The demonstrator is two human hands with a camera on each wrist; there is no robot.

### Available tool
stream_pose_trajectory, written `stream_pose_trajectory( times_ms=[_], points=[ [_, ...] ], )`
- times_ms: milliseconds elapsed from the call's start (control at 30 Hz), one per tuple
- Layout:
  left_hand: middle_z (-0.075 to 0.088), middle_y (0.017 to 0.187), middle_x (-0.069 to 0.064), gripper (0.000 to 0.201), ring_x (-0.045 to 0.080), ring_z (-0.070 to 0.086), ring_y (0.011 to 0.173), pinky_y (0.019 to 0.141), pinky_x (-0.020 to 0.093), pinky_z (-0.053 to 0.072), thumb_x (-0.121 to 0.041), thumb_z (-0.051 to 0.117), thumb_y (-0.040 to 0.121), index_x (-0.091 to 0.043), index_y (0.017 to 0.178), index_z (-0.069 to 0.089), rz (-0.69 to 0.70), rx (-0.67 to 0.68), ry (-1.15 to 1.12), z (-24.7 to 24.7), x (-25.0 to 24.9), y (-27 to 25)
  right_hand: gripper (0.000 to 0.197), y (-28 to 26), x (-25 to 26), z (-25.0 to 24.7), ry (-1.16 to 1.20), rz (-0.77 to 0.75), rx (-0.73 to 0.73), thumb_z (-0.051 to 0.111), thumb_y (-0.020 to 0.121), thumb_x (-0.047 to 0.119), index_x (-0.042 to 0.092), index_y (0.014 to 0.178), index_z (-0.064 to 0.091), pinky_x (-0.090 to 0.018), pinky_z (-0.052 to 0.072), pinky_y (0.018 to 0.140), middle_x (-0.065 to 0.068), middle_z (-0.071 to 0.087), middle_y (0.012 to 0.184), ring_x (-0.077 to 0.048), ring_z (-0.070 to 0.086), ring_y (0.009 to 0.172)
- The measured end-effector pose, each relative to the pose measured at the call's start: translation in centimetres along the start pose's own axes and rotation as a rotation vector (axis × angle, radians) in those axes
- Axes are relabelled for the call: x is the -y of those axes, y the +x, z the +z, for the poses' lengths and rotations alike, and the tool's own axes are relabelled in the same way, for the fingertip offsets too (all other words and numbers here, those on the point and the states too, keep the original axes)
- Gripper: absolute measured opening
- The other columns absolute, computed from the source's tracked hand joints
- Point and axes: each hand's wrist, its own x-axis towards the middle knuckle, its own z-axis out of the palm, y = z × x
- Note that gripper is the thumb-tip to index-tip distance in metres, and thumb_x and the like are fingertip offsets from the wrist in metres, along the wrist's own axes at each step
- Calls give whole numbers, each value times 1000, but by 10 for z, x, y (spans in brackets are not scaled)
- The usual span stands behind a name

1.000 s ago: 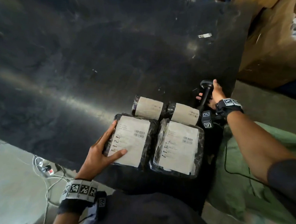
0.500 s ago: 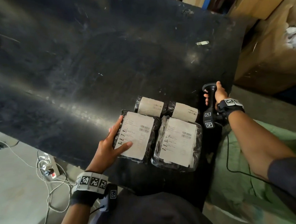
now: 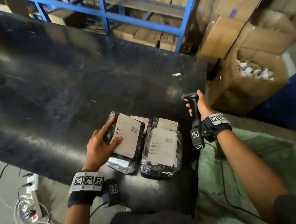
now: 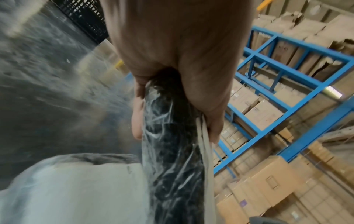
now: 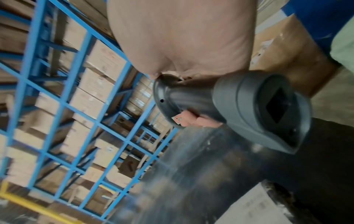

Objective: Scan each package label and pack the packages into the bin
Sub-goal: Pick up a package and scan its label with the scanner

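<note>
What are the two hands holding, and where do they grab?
Left hand grips the left package by its left edge. Right hand grips the scanner by its handle.

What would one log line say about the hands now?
left hand: gripping left package, lifted | right hand: holding scanner | bin: beside table

My left hand (image 3: 100, 146) grips the edge of a package (image 3: 126, 139): thumb (image 3: 117, 143) on the label face, fingers (image 4: 138, 118) curled along the underside. My left forearm extends forward, wrist band up. My right hand (image 3: 198, 104) is closed around the handle of a scanner (image 3: 193, 107), held upright, forearm angled inward with the wrist band facing up.
</note>
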Motion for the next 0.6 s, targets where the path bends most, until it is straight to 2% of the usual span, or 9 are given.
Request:
stream_pose_trajectory(
  times_ms=[100, 167, 233, 300, 400, 500, 600],
  points=[
    [64, 109, 1, 78, 20, 63, 103, 97, 40, 50, -51, 76, 78, -57, 145, 37, 13, -95, -82, -3, -19, 21, 74, -38, 9, 1, 70, -76, 9, 31, 87, 71, 12, 121, 60, -20, 40, 39, -5, 65, 66, -17, 49, 35],
    [64, 112, 4, 77, 18, 61, 103, 94, 34, 47, -45, 78, 82, -55, 146, 37, 50, -150, -126, 2, -36, 39, 72, -69, 17, 3, 124, -112, 27, 32, 90, 69, 11, 124, 59, -21, 39, 39, -4, 65, 67, -17, 49, 39],
    [65, 118, 5, 76, 16, 62, 105, 96, 34, 47, -52, 74, 81, -57, 146, 35, 91, -179, -170, 12, -52, 58, 66, -103, 25, 7, 178, -169, 40, 34, 93, 64, 12, 123, 60, -23, 40, 40, -5, 66, 68, -17, 50, 42],
    [64, 124, 4, 77, 14, 61, 109, 100, 35, 47, -57, 70, 79, -56, 147, 34, 121, -192, -234, 25, -67, 77, 54, -134, 30, 11, 235, -235, 57, 35, 96, 58, 18, 127, 56, -24, 41, 40, -8, 67, 72, -18, 51, 44],
    [61, 121, 4, 77, -3, 52, 97, 97, 31, 43, -42, 75, 86, -47, 151, 34, 148, -210, -319, 52, -88, 95, 40, -172, 31, 18, 323, -343, 90, 35, 99, 53, 33, 130, 51, -27, 40, 45, -15, 66, 81, -20, 51, 47],
    [57, 115, 4, 77, -18, 45, 89, 92, 26, 41, -39, 73, 88, -47, 153, 31, 177, -197, -376, 79, -105, 100, 38, -195, 25, 25, 394, -383, 114, 35, 99, 53, 40, 130, 53, -27, 40, 45, -17, 66, 82, -20, 51, 47],
    [56, 109, 8, 77, -11, 48, 85, 84, 17, 38, -39, 73, 88, -45, 152, 33, 177, -170, -425, 101, -116, 102, 38, -211, 22, 33, 409, -403, 79, 33, 100, 50, 36, 130, 52, -23, 41, 39, -18, 65, 82, -16, 53, 44]
  ],
)
